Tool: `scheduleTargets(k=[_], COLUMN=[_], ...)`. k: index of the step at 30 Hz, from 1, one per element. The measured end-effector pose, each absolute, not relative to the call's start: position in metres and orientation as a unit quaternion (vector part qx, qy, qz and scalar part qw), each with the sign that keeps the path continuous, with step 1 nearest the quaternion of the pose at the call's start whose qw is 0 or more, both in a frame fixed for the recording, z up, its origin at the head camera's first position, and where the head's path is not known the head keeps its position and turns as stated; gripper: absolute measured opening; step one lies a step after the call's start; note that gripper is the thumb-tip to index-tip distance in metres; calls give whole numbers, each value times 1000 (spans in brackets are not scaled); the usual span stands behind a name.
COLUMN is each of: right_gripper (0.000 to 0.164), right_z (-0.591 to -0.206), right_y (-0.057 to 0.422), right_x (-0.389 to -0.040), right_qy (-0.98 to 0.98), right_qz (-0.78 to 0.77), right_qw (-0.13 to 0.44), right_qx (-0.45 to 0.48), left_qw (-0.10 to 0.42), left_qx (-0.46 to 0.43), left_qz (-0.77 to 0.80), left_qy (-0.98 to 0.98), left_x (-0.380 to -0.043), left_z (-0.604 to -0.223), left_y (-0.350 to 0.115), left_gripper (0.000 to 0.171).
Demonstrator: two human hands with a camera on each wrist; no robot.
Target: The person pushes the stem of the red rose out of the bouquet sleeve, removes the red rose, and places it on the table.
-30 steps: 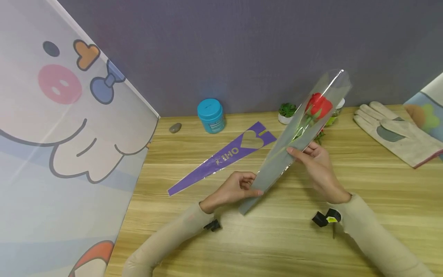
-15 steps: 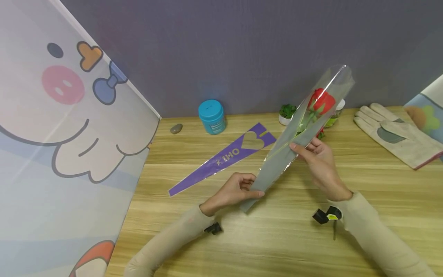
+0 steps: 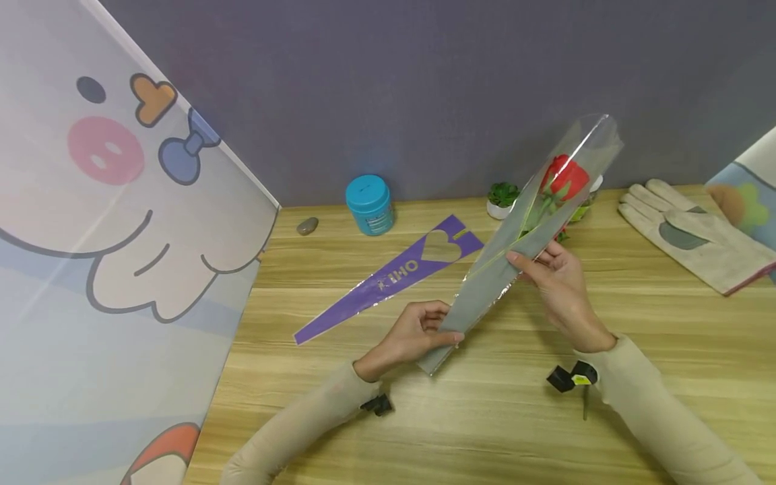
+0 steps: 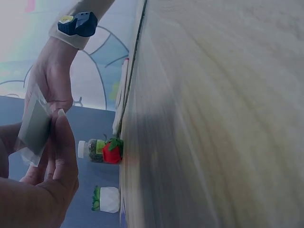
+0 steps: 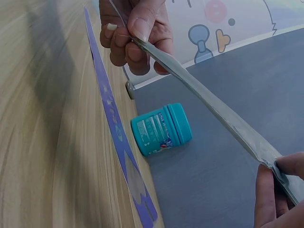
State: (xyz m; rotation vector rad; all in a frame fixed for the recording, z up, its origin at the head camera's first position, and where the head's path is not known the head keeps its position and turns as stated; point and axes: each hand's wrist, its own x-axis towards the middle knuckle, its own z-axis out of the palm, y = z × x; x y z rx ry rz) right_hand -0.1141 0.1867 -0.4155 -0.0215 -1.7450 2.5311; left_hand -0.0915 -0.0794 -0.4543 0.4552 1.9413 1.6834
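A single red rose [image 3: 565, 178] shows through the clear upper part of a grey flower sleeve [image 3: 481, 293]. The sleeve slants over the table, flower end up and to the right. Near its narrow lower end, my left hand [image 3: 417, 335] pinches it between thumb and fingers. My right hand [image 3: 559, 286] pinches its right edge around the middle, thumb on top. In the right wrist view the sleeve [image 5: 216, 109] is seen edge-on, stretched between both hands. The stem's lower part is hidden behind the grey section. A flat purple sleeve [image 3: 397, 276] with a heart-shaped window lies left of it.
Along the back wall stand a turquoise tub [image 3: 370, 205], a small potted succulent [image 3: 502, 200] and a white-lidded jar [image 4: 92, 150] beside a red item with green leaves [image 4: 112, 151]. A grey stone [image 3: 307, 225] sits back left, work gloves [image 3: 691, 232] back right.
The sleeve with the rose has shifted slightly up and to the right at its flower end, my right hand rising a little with it. Both hands keep their hold.
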Motion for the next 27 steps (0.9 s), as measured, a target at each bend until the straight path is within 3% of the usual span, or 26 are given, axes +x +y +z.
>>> scheduleTargets(k=[27], right_gripper=[32], right_z=[-427], right_y=[182], right_x=[-115], right_qy=[-586], right_qz=[810], right_qw=[34], right_qx=[-10], left_qw=[224], left_qx=[148], left_qz=[667], left_qy=[695], left_x=[-89], left_z=[-463], left_y=[-66], left_gripper=[31])
